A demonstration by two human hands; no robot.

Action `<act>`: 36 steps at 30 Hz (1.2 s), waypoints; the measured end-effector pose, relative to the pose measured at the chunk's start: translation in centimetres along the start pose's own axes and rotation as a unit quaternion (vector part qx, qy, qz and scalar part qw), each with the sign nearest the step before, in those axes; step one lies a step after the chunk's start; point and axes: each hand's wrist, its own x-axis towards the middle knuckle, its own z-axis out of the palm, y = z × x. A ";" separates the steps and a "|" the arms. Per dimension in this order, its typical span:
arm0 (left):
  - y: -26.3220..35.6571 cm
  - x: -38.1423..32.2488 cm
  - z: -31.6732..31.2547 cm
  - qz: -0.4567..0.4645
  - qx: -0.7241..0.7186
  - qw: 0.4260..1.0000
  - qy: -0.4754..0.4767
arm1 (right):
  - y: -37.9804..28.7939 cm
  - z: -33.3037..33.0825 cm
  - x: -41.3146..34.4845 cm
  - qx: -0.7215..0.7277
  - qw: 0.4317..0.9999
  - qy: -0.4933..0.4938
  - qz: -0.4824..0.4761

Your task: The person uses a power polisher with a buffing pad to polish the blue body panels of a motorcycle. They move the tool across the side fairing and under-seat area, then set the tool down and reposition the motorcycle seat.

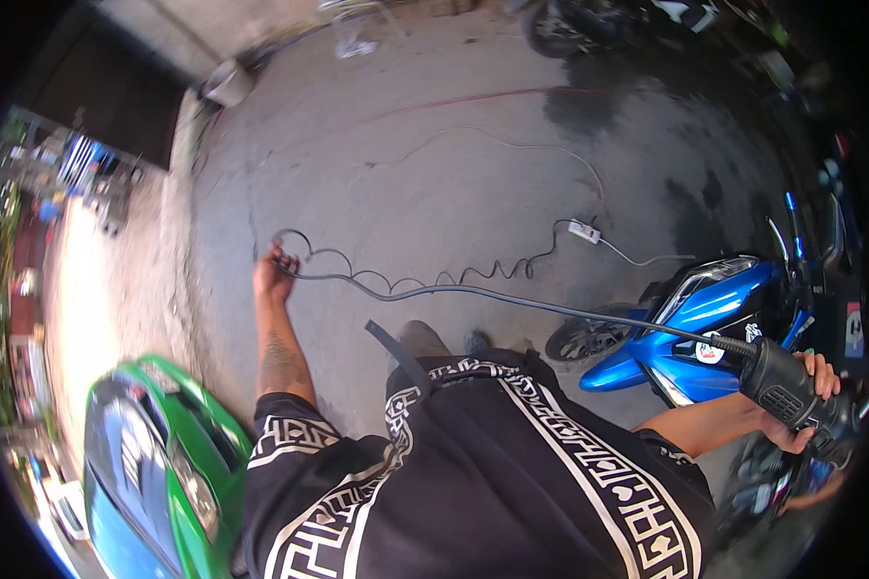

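My left hand is raised at centre left, its fingers closed around a dark flexible cable or shaft. That line stretches across in front of me to the sleeve of a black corded power tool at the right. My right hand grips the tool's body from below and behind; its exact finger hold is partly hidden. A thin black cord, partly coiled, runs from near my left hand to a white power strip on the concrete floor.
A blue scooter stands at the right, a green motorcycle at lower left. Another motorcycle is at the top. A pale hose or cord and a red one cross the floor. A white bucket stands by the wall.
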 end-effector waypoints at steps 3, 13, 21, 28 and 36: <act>9.1 11.9 8.0 0.073 0.059 0.989 -0.114 | 2.8 2.0 -1.2 -0.119 0.990 -0.042 -0.064; 47.9 28.0 51.2 0.352 -0.006 0.775 -0.525 | 14.5 9.9 -5.1 -0.288 0.934 -0.016 -0.213; 27.6 25.9 67.0 0.316 0.112 0.831 -0.444 | 19.2 5.9 -2.3 -0.384 0.911 0.024 -0.145; 3.5 31.9 70.4 0.096 0.254 0.917 -0.292 | 21.2 0.2 5.0 -0.434 0.892 0.052 -0.119; -2.0 43.0 86.5 0.050 0.241 0.916 -0.317 | 26.3 -6.1 16.6 -0.520 0.821 0.109 -0.209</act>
